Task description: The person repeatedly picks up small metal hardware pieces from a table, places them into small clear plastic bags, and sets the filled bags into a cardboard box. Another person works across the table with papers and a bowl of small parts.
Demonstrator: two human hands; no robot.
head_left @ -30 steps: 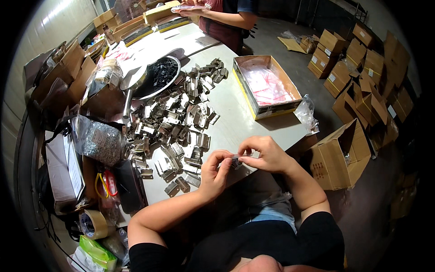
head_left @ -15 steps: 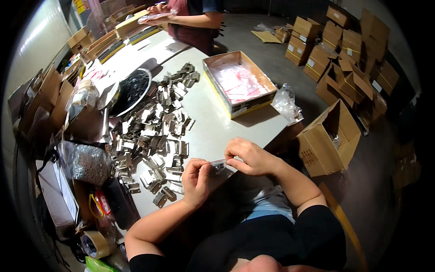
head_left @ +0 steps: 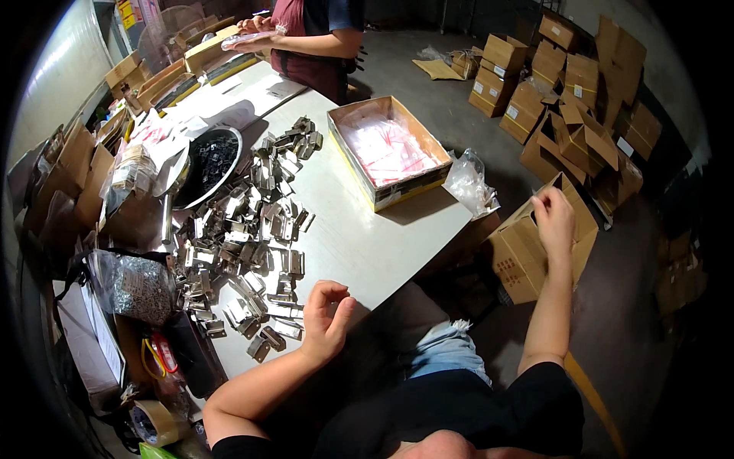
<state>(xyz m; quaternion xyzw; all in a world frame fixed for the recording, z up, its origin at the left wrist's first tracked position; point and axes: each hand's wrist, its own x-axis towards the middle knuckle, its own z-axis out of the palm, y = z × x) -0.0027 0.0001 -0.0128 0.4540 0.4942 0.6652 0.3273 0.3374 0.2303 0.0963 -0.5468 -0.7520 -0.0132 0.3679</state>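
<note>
My left hand (head_left: 327, 320) hovers at the table's near edge, right of the metal pieces. Its fingers are loosely curled, the thumb stands apart from them, and nothing shows between. My right hand (head_left: 554, 222) is raised out to the right, above the open cardboard carton (head_left: 516, 264). Thumb and fingertips are pinched together there; what they hold, if anything, is too small to make out. Bent metal pieces resembling hinges (head_left: 256, 229) lie heaped on the white table (head_left: 348, 252). A shallow box (head_left: 413, 193) beyond them contains clear and red-printed bags (head_left: 390, 149).
A round metal basin (head_left: 218, 164) of dark parts stands behind the heap. At left are a bag of small metal parts (head_left: 138, 287) and a tape roll (head_left: 157, 423). Across the table another person (head_left: 313, 46) handles a clear package. Cartons (head_left: 535, 107) are piled on the floor at right.
My hands have parted: the right swung outward and up over the carton, the left stayed near the table edge. The small clear bag between them no longer shows. The view has shifted slightly.
</note>
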